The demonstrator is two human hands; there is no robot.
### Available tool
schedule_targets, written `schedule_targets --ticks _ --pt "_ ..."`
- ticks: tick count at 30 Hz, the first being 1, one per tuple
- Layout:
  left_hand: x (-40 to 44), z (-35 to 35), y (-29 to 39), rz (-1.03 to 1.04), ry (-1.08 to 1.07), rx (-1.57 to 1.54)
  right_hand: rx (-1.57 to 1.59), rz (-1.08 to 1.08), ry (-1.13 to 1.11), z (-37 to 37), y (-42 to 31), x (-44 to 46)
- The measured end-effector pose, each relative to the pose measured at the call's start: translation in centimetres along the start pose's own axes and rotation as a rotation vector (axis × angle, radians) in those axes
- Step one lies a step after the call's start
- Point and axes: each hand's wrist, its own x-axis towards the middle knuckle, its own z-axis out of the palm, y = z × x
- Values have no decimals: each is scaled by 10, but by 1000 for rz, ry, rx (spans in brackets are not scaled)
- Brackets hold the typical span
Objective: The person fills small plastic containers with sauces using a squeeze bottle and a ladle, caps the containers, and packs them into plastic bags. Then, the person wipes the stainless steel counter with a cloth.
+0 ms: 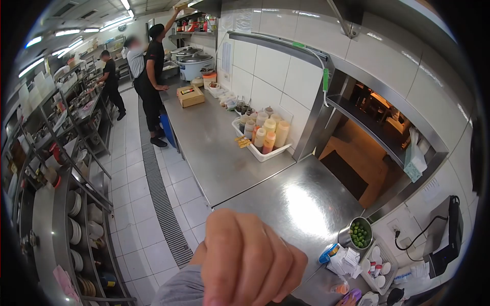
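My left hand [252, 260] is raised close to the camera, its fingers curled into a fist. Whatever it may hold is hidden behind the fingers. A grey sleeve [181, 288] shows at its wrist. Behind the fist lies the steel counter [255, 191]. To its right on the counter stand a metal pot of small green limes [361, 235] and a pile of white papers or packets [344, 263]. I do not make out my right hand.
A white tray [275, 153] holds several squeeze bottles [268, 140]. A wooden box [190, 96] and rice cooker [196, 66] stand farther back. A basket [380, 285] with white containers and a black screen [445, 234] are right. People [153, 66] stand along the aisle; dish shelves [76, 229] line the left.
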Motion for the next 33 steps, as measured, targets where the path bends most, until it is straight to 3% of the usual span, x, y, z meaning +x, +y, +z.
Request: schedule_targets --ticks 2,5,7,11,14,15,20,21,25,33 --pt "-3 -4 0 -21 -70 -15 -6 -34 34 -3 0 -1" --pt "-15 10 -5 136 112 36 -33 8 -71 -6 -1 1" --pt "-15 12 -2 124 195 44 -253 -68 -129 5 8 2" --pt "-10 5 2 99 160 104 -107 27 -189 -24 -13 9" --pt "-6 21 5 9 100 293 -18 34 -100 -7 -4 3" --pt "-3 46 1 16 329 405 -18 7 -53 -6 -3 3" --pt "21 72 6 -41 432 244 -17 -90 139 -4 -3 3" --pt "20 72 14 -140 327 284 -9 -88 164 -4 -3 5" --pt "13 66 17 -157 53 463 11 -69 177 -5 -5 7" --pt "1 69 29 -69 -40 547 42 -77 178 -2 -2 6"
